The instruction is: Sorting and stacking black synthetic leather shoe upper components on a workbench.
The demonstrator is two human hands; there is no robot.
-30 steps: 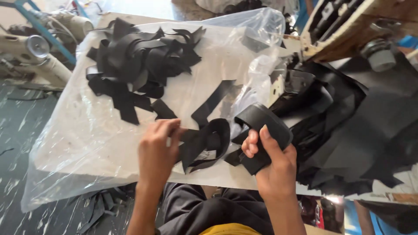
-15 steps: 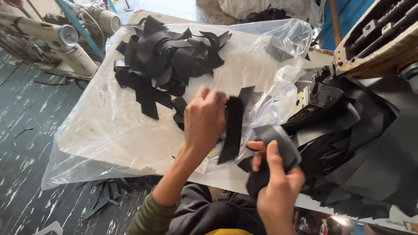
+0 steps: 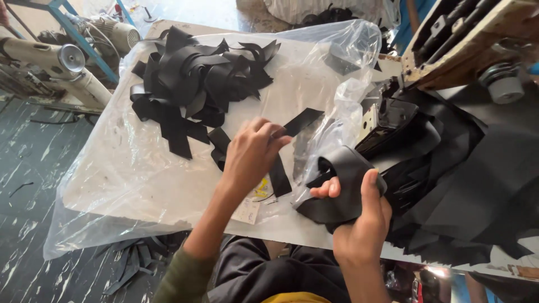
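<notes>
While my two hands work apart, entries as seen:
L hand (image 3: 252, 154): fingers pinched on black strip (image 3: 292, 132), held over plastic sheet (image 3: 112, 174), clear of the rest.
R hand (image 3: 359, 219): clenched round folded bundle of strips (image 3: 337, 185), kept near counter edge.
Strip pile (image 3: 191, 84): far side of sheet, w/ loose ends splayed.
Dark offcuts (image 3: 483, 174): heaped at right.
</notes>
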